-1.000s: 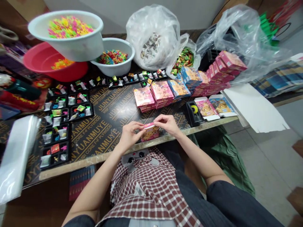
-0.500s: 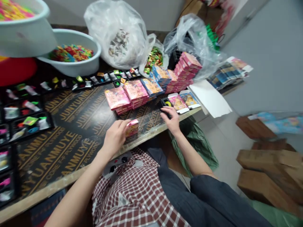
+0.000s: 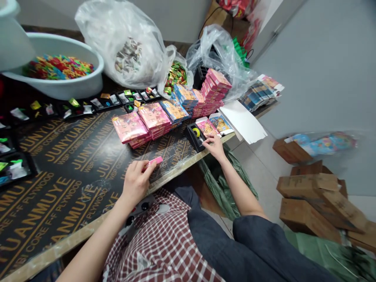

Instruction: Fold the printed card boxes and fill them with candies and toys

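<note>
My left hand (image 3: 135,180) is closed on a small pink box (image 3: 155,161), which stands on edge on the table with its narrow pink side up. To the right, my right hand (image 3: 215,146) reaches to the near end of a black tape dispenser (image 3: 194,137) holding a yellow tape roll (image 3: 196,132). Its thumb and forefinger are pinched at the dispenser's front. Whatever lies between these fingertips is too small to make out. Stacks of pink boxes (image 3: 129,126) and blue boxes (image 3: 174,110) lie flat beyond my left hand.
Behind are black trays (image 3: 96,102) with small wrapped pieces, a pale basin (image 3: 100,74) of colourful bits, and clear plastic bags (image 3: 117,23). Flat printed cartons (image 3: 207,126) and white sheets (image 3: 243,121) lie right of the dispenser. Cardboard boxes (image 3: 308,219) stand on the floor.
The view has swung, so the table's things sit further left. My left hand has tipped the pink box narrow side up. My right fingers have closed into a pinch at the dispenser.
</note>
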{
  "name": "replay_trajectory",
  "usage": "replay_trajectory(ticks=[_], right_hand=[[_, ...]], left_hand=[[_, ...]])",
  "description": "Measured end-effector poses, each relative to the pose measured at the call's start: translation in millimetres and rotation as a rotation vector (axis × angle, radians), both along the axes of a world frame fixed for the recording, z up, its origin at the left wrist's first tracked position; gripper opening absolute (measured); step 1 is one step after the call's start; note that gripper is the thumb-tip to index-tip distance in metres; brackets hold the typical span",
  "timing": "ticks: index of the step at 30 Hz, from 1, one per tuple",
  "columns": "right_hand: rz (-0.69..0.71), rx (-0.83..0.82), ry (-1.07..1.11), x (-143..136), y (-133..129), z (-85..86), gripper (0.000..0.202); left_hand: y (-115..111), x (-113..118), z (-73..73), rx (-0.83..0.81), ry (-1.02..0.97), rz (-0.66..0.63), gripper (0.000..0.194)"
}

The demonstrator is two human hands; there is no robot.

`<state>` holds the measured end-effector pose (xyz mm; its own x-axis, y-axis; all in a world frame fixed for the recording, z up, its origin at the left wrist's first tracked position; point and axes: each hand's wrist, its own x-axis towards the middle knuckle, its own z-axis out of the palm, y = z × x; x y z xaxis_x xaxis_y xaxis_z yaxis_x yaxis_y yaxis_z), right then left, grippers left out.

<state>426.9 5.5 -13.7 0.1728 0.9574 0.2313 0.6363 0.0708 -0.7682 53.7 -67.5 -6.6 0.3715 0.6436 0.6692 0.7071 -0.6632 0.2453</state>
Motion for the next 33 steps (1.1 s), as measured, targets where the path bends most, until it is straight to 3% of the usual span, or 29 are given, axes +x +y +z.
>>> replay_trajectory(ticks=[2,5,9,12,15,18,20,24,26,29,33], right_hand=[[-0.095,0.064,0.03,-2.8,-9.1,-0.8,0.013],[-0.197,0.009,0.168,-4.5,-23.3,-7.8,0.016],[-0.215,-0.101,0.301,-8.1,-32.0,-21.8,0.018],[-0.267,-0.073,0.341,-9.5,-31.4,-28.1,0.024],[-0.353,-0.018,0.358,-13.6,-33.4,-26.9,0.032],[-0.371,0.014,0.427,-36.7,-43.2,-17.0,0.034],[-0.251,-0.07,0.564,-67.2,-53.2,-5.3,0.034],[0.282,-0.5,0.874,-143.6,-71.2,25.4,0.04],[0.468,-0.647,0.979,-174.3,-74.3,37.6,0.041],[0.571,-0.761,1.1,-199.0,-71.2,43.1,0.038],[0.561,-0.798,1.186,-201.5,-64.4,34.6,0.03]], left_hand=[[0.6,-0.2,0.3,0.0,-0.001,0.003,0.041],[1.5,-1.0,0.3,-0.023,-0.011,0.017,0.039],[3.0,-1.9,1.1,-0.049,-0.027,0.029,0.04],[4.4,-2.5,1.0,-0.076,-0.036,0.031,0.042],[5.1,-1.9,0.3,-0.101,-0.045,0.037,0.043],[3.2,0.0,1.4,-0.11,-0.047,0.03,0.041],[0.9,1.2,3.3,-0.125,-0.053,0.026,0.037],[-2.3,1.0,4.6,-0.184,-0.103,0.026,0.033],[-2.4,-0.1,2.6,-0.187,-0.135,0.016,0.032],[-0.9,-1.1,-2.1,-0.149,-0.175,0.012,0.031],[1.1,-1.8,-6.9,-0.123,-0.212,0.012,0.029]])
